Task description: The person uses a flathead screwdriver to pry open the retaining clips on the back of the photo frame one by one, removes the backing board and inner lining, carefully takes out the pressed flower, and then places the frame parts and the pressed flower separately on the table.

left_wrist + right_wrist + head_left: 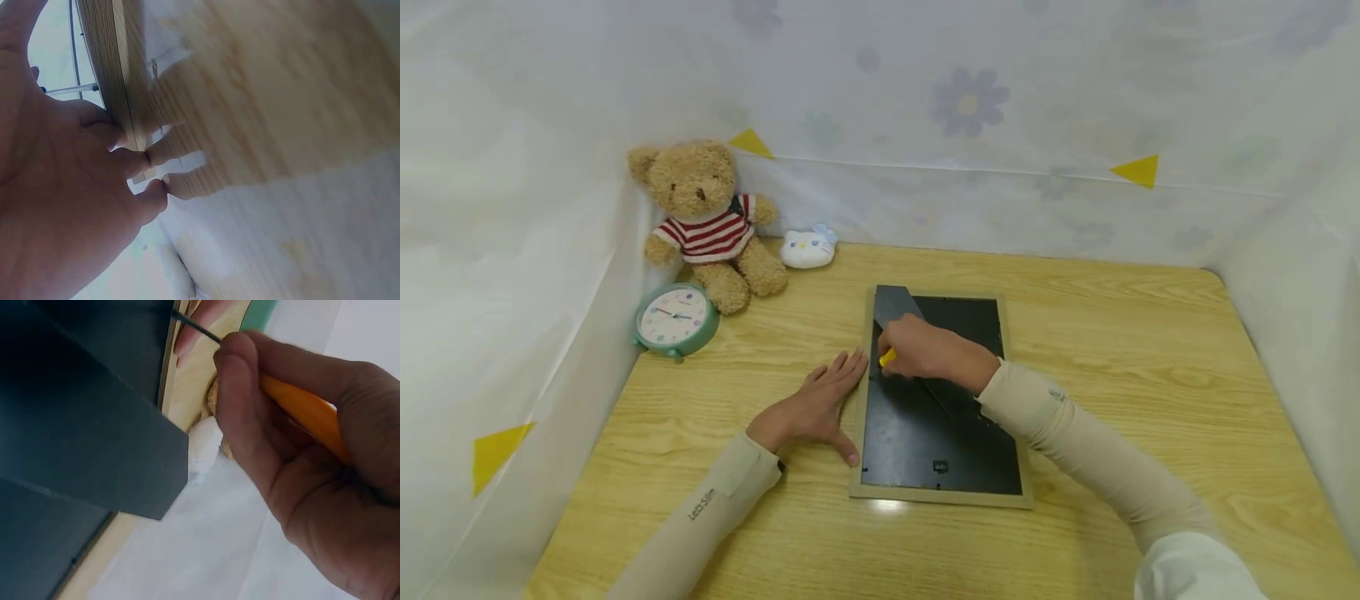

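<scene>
A picture frame with a light wood rim (940, 497) lies face down, showing its black backing board (902, 437). Its dark stand leg (892, 302) slants across the back. My right hand (921, 348) grips the orange-yellow handle of a screwdriver (306, 412) with a thin dark shaft. In the right wrist view the screwdriver's tip meets the inner edge of the rim, on the frame's left side. My left hand (812, 407) is spread flat beside that side, with fingertips and thumb right at the rim. The left wrist view shows its palm (69, 169) close up.
The frame lies on a wood-grain table (1120, 375). At the back left are a teddy bear (711, 237) in a striped shirt, a green-rimmed clock (676, 320) and a small white cat-face plush (808, 248). White sheeting (880, 100) stands behind the table.
</scene>
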Demonstrator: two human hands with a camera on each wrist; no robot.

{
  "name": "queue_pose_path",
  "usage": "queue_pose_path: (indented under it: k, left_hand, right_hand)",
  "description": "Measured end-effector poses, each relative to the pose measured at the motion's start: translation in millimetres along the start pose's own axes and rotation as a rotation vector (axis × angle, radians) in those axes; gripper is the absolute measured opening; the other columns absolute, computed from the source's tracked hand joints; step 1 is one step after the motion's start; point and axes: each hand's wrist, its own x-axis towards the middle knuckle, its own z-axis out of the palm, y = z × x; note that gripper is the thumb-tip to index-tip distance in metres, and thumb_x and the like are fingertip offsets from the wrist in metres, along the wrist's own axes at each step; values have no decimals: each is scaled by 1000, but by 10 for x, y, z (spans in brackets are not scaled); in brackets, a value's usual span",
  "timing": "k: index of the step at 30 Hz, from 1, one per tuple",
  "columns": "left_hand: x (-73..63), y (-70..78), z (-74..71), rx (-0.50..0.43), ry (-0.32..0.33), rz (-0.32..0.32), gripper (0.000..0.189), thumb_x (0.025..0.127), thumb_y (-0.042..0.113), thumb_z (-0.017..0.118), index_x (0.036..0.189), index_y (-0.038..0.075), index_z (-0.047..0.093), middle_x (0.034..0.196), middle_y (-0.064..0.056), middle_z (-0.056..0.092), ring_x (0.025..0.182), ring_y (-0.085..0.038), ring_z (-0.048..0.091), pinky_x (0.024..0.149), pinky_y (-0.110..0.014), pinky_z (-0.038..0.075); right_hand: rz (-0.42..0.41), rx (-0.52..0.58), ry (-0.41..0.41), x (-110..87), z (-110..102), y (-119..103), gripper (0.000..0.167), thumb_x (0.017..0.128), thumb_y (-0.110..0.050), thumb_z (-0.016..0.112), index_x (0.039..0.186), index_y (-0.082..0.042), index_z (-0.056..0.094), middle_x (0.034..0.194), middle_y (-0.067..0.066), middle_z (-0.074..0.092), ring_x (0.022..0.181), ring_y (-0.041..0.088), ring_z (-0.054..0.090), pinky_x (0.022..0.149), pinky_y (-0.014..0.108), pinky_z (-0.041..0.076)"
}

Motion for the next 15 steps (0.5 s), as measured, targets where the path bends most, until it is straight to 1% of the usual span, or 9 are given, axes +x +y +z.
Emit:
queue_pose_path:
  k: [2,3,9,12,14,15]
  left_hand:
    - [8,-2,4,3,2,3,149,55,59,93,161,6,2,167,-12,-4,153,-34,-3,118,-60,10]
    - [11,-4,5,4,2,4,149,55,59,93,161,6,2,167,-12,-4,153,-34,-3,118,-60,10]
    - [6,5,-8,7,-6,-1,150,55,58,93,160,5,1,167,-13,-3,152,-37,-2,117,-61,10]
    - [4,15,-17,16,-7,-2,150,55,59,93,160,6,0,167,-13,-3,152,-37,-2,117,-61,11]
    - [8,22,-17,15,-8,0,150,55,59,92,160,6,-1,167,-13,-4,152,-37,-2,117,-61,11]
    - [9,27,-16,15,-9,2,150,56,59,92,160,6,-1,166,-12,-4,152,-37,-2,117,-62,11]
  right_hand:
    - [-27,27,12,-5,5,7,28,93,-12,72,116,3,73,91,9,74,55,6,64,70,28,58]
    - [-42,35,21,-6,7,10,27,93,-12,71,116,3,73,89,8,74,54,5,63,69,28,57]
    - [-111,73,72,-1,41,15,24,94,-8,70,114,3,74,94,11,75,54,2,62,62,23,55]
    - [-144,57,90,19,47,-11,21,93,-5,69,111,3,75,95,11,75,54,5,61,66,26,55]
    - [-165,34,94,35,34,-46,19,92,-2,68,108,3,76,98,12,75,60,8,64,72,30,56]
    - [-173,18,94,42,27,-67,18,91,-1,68,107,3,76,100,13,75,64,10,66,77,33,56]
